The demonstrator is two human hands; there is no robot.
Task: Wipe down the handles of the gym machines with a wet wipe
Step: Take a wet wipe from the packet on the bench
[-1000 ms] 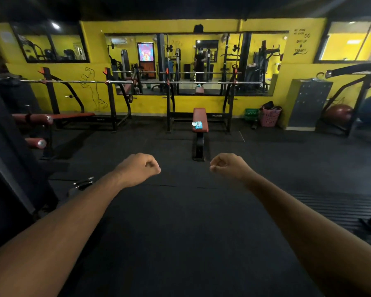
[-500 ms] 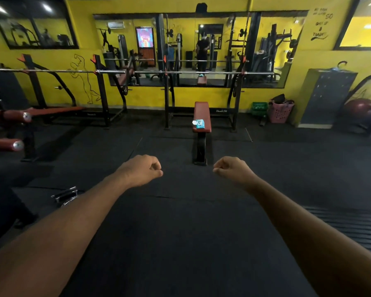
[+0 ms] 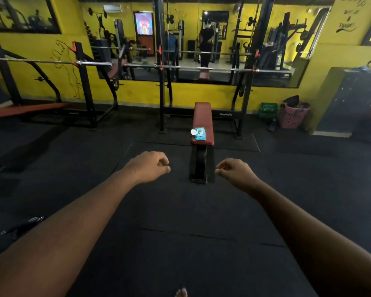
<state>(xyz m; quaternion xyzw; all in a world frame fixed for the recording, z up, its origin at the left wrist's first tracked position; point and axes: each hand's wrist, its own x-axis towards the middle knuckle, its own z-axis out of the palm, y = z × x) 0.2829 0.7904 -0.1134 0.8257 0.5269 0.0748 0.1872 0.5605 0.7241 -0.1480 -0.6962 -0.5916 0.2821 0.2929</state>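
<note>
- The bench point(image 3: 203, 113) has drawn closer; they're walking up to it.
- The wipe pack point(image 3: 200, 133) lies on its near end, untouched.
- The left hand point(image 3: 149, 167) and right hand point(image 3: 236, 172) are curled fists holding nothing, short of it.

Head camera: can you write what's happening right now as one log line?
left hand: curled, empty | right hand: curled, empty | wipes pack: on red bench, untouched | wiping: not started

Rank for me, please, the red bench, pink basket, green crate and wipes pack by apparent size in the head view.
1. red bench
2. pink basket
3. green crate
4. wipes pack
The last two look close, and the crate stands farther away.
</note>
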